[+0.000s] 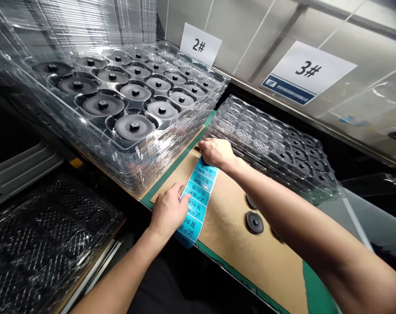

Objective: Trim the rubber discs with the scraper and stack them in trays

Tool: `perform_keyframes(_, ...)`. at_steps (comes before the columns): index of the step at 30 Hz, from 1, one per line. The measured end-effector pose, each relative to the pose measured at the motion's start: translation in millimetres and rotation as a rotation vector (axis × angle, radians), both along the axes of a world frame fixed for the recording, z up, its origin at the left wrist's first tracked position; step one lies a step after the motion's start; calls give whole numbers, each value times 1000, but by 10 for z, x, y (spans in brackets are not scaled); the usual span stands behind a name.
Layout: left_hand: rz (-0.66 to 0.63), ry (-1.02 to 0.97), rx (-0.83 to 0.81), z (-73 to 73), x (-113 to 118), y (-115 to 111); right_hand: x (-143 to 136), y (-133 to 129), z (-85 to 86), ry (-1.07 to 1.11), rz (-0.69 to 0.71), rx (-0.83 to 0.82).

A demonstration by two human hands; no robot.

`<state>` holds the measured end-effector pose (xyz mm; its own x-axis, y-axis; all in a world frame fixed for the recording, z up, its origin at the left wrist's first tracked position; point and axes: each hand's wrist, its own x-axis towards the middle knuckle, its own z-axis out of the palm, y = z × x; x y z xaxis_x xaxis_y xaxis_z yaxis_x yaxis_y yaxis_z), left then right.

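A strip of blue labels [199, 194] with black printed characters runs lengthwise over the brown board [227, 222], its near end hanging over the front edge. At the strip's left edge, my left hand [168, 209] has its thumb on top and its fingers curled at the side. My right hand [216, 151] is closed at the far end of the strip, beside the clear trays; what its fingertips hold is hidden. Right of the strip lies a round black disc with a raised centre [254, 222], with other discs partly behind my right forearm.
A tall stack of clear plastic trays [142, 168] holding black discs stands at left. A lower clear tray [250, 126], partly filled, sits at the back right. Paper signs "2#" [201, 46] and "3#" [309, 72] stand behind. Another tray [54, 235] lies lower left.
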<state>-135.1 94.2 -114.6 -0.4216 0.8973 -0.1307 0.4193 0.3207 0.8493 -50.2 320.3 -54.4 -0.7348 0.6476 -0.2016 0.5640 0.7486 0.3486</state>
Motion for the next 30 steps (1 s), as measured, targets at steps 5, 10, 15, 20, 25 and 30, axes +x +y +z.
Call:
perform_keyframes(5,1,272,174,38,41,-373,365,28,59,-121,26,-113)
perform_keyframes(10,-92,295,323,-34,189,-689,352,61,-79,-105,11,-125)
perform_keyframes(15,-74,283,398,-17,248,-852,380,79,-78,-50,52,-130)
perform_keyframes(20,-172,440,354,-126,265,-859,576,80,33,32,85,-166)
perform_keyframes(25,-216,603,322,-238,273,-820,783,20,140,187,89,-273)
perform_keyframes(30,-160,530,369,-153,336,-829,1082,-552,205,424,-79,-371)
